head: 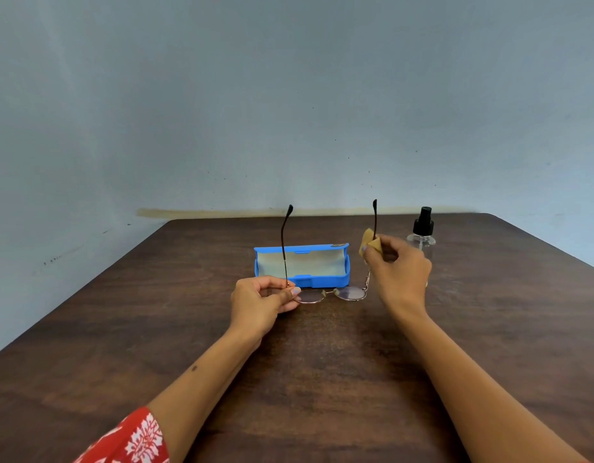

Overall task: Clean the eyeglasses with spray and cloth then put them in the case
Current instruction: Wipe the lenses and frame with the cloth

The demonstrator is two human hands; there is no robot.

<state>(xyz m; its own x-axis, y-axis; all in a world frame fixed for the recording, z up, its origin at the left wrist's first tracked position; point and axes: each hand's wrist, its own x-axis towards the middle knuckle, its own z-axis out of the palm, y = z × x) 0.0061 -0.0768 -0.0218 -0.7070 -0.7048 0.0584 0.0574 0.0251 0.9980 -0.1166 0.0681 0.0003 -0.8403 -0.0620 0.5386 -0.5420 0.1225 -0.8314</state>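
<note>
Two bare hands hold the glasses [329, 294] just in front of the case [302, 266], lenses down near the worktop [155, 312] and both temple arms pointing up. Whether the lenses touch the wood I cannot tell.

At the left end of the frame, the left hand [262, 300] has its fingers [290, 293] closed in a pinch on the hinge, where the left temple rises in front of the case's pale lining. Near the case's right end, the right hand [397, 269] has its fingers [372, 250] closed on a small tan cloth [369, 242], which is folded around the right temple partway up; the dark tip sticks out above the cloth.

Blue and lying open, the case sits at the middle of the worktop with its lid tipped back, holding nothing.

Right of the case, behind the right hand, stands a clear spray bottle [422, 233] with a black pump top, upright.

One red sleeve [132, 441] with a white print covers the left upper arm at the frame's bottom edge.
</note>
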